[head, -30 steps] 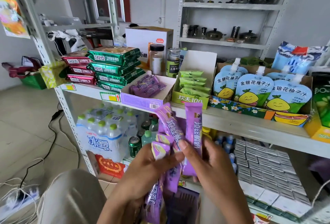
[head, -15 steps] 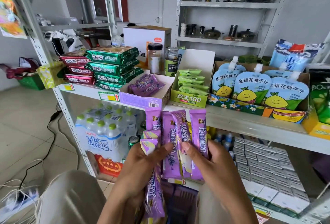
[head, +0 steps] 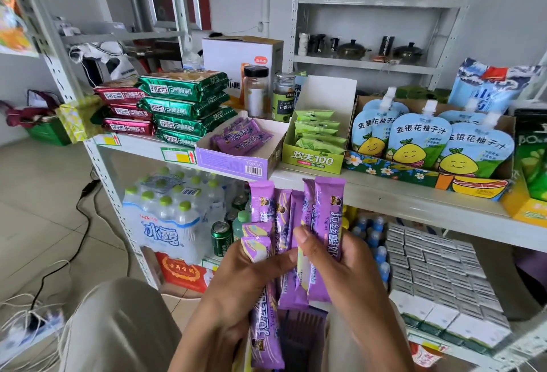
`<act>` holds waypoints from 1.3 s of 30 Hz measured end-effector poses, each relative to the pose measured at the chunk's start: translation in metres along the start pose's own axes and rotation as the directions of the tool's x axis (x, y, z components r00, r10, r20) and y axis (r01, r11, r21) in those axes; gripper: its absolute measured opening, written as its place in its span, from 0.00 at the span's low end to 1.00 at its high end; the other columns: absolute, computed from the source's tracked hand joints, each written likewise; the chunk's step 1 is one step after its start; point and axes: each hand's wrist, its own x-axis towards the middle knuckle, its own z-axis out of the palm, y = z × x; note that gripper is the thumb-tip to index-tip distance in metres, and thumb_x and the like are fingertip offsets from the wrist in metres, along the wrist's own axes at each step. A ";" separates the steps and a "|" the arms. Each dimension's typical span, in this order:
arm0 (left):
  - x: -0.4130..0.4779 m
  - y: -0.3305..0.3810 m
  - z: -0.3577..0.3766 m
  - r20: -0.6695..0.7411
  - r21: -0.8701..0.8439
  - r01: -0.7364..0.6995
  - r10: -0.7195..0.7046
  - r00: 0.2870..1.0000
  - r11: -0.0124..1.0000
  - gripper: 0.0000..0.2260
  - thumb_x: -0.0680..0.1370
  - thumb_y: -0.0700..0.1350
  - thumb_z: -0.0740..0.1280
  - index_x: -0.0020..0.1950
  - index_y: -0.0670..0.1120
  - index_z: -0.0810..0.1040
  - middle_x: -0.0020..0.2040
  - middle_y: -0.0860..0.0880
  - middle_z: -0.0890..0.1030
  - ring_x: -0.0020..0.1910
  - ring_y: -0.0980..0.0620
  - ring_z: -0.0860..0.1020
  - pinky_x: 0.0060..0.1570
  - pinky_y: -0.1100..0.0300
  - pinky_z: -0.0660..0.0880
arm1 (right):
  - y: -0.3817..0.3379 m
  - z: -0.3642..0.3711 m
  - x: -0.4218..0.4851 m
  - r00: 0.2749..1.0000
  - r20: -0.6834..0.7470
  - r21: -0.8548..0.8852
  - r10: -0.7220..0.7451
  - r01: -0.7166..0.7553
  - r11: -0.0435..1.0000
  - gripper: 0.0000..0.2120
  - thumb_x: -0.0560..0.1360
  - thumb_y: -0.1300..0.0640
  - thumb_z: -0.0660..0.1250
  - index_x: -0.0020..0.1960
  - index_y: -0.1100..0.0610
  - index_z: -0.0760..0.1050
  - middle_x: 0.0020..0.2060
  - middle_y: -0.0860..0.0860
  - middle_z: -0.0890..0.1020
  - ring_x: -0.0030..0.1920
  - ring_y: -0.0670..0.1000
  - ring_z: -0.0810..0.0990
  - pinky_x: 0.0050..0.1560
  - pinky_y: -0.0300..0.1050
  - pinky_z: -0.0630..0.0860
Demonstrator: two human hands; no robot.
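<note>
We face a shop shelf (head: 384, 197) with a fan of purple yogurt packets (head: 328, 217) at six o'clock in our view, just below the shelf edge. Our left hand (head: 245, 280) curls round the left packets, thumb laid across their fronts. One packet hangs from that grip toward six o'clock. Our right hand (head: 352, 280) wraps the right-hand packets, thumb pressed on their faces, fingers curled behind. The packets stand upright and overlap, tops pointing to twelve o'clock.

At eleven o'clock from them, on the shelf, sits an open purple display box (head: 233, 162) with more such packets lying inside. Just beside it at three o'clock stands a green carton (head: 313, 160), then blue juice pouches (head: 414, 140). At nine o'clock from our hands, a wrapped pack of water bottles (head: 165, 223) stands below the shelf.
</note>
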 end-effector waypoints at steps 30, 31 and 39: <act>-0.007 -0.013 -0.020 0.163 0.199 0.130 -0.163 0.973 0.971 0.13 0.80 0.46 0.70 0.65 0.48 0.84 0.65 0.52 0.83 0.69 0.56 0.77 0.73 0.55 0.69 | 0.001 0.006 -0.003 0.938 0.118 0.096 0.327 -0.339 0.936 0.17 0.63 0.38 0.81 0.45 0.47 0.86 0.29 0.58 0.83 0.18 0.50 0.73 0.20 0.36 0.67; -0.009 -0.009 -0.019 0.184 0.234 0.114 -0.160 0.970 0.965 0.13 0.80 0.46 0.68 0.65 0.49 0.83 0.64 0.54 0.83 0.69 0.60 0.77 0.72 0.59 0.70 | 0.000 0.005 -0.004 0.936 0.122 0.113 0.331 -0.344 0.932 0.18 0.62 0.40 0.79 0.45 0.50 0.86 0.28 0.56 0.83 0.17 0.50 0.72 0.19 0.35 0.66; -0.011 0.003 -0.033 0.228 0.472 0.107 -0.239 0.944 0.875 0.16 0.83 0.56 0.64 0.69 0.57 0.79 0.65 0.62 0.82 0.68 0.64 0.76 0.74 0.60 0.66 | 0.012 0.016 -0.001 0.961 0.035 0.201 0.275 -0.276 0.940 0.08 0.68 0.52 0.78 0.47 0.49 0.88 0.42 0.54 0.89 0.45 0.55 0.88 0.51 0.52 0.83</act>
